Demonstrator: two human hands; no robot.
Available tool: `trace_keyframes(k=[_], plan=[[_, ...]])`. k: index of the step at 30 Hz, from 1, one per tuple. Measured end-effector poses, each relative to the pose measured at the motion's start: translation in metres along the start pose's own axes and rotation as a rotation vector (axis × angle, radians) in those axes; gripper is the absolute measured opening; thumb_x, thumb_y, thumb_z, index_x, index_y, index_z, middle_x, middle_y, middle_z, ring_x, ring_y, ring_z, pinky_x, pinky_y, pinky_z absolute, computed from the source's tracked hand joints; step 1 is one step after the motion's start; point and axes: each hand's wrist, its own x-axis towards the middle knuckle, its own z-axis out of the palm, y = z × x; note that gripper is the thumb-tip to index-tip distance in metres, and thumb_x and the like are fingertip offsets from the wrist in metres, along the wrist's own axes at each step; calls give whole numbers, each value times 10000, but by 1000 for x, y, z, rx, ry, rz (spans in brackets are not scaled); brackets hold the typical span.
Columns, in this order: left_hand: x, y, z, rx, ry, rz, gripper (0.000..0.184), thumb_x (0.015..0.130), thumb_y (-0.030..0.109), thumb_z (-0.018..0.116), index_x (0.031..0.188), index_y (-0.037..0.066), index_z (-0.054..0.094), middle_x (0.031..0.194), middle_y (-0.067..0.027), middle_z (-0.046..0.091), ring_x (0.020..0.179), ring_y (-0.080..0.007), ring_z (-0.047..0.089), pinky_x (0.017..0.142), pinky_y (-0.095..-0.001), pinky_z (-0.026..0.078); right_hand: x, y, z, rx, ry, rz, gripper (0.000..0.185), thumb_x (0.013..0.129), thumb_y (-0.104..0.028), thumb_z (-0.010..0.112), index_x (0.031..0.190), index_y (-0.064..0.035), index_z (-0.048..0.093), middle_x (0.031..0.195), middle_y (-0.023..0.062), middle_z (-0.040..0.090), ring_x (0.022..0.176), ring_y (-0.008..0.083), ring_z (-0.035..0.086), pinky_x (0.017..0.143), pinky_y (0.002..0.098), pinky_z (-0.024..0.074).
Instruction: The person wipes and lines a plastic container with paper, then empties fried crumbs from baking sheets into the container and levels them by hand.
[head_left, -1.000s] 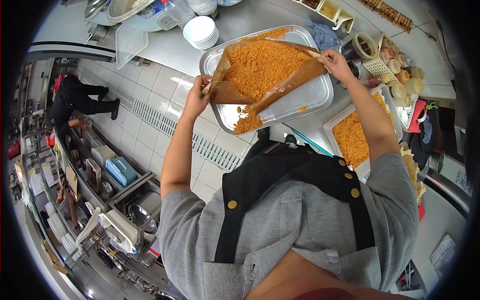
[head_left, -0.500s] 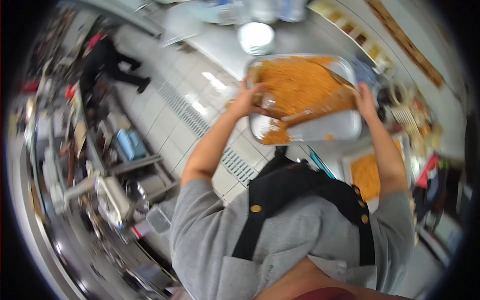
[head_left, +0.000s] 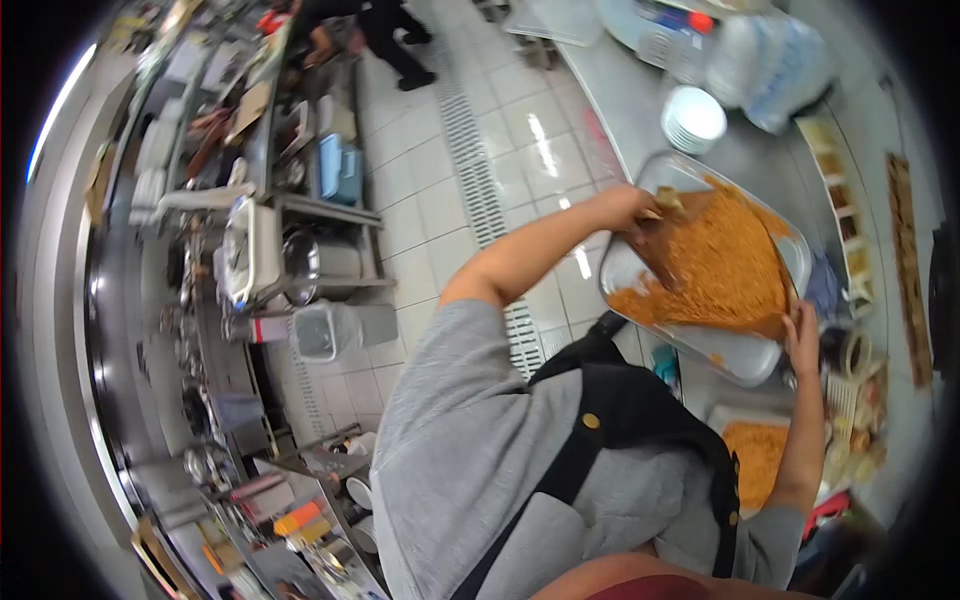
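A metal tray [head_left: 745,365] holds a heap of orange, crumb-like food [head_left: 735,255], with some loose bits near its lower left corner. Clear, brownish plastic that looks like a bag [head_left: 655,250] lies over and around part of the heap. My left hand [head_left: 630,210] is closed on the plastic at the tray's left side, beside a crumpled tan end. At the right rim, my right hand [head_left: 800,340] has its fingers closed at the plastic's other end; whether it also grips the rim I cannot tell.
Behind the tray, stacked white bowls [head_left: 693,118] and a bagged white bundle [head_left: 775,70] stand on the steel counter [head_left: 620,110]. A second tray of orange food [head_left: 755,455] sits nearer me. Small containers [head_left: 845,210] line the wall. Another person [head_left: 395,40] is across the aisle.
My view has turned, so the tray appears further right and more tilted. My left hand has shifted along the plastic, and the orange food is spread more openly on the tray.
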Motion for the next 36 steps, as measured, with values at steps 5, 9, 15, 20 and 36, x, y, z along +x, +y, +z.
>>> trace_keyframes(k=[5,9,15,20,36], plan=[[-3,12,-1,-93,24,-52,572,639,176,930,1179,123,749,1166,-140,724,1043,-337,695,927,-416,554,7,-7,-4,-81,-220,-96,370,875,-113,737,1200,-42,575,1050,181,615,1009,387,610,851,418,489],[0,33,-7,-44,41,-99,458,639,158,937,1050,56,762,1005,-137,699,957,-328,684,869,-410,545,8,-16,-7,-124,-161,-325,184,878,-99,673,1039,-73,589,972,124,574,994,375,584,837,470,471],[3,40,-5,-153,-51,-123,554,679,55,895,1197,86,702,1079,-128,664,1014,-323,665,917,-395,528,-7,-21,-7,-119,-210,-212,178,852,-114,695,974,-78,571,1086,117,523,1121,337,538,938,445,457],[5,50,-7,-157,-174,-140,578,684,7,885,1223,67,684,1166,-125,676,1085,-296,656,990,-380,510,-23,-36,-11,-201,-328,-198,373,732,-189,845,981,-95,583,1179,95,487,1192,323,495,964,434,461],[15,22,-12,-332,-79,-372,379,704,133,937,988,15,715,830,-43,719,759,-139,630,715,-305,530,-19,3,20,352,62,183,237,905,-166,777,1060,-22,670,1065,107,667,985,227,628,903,357,494]])
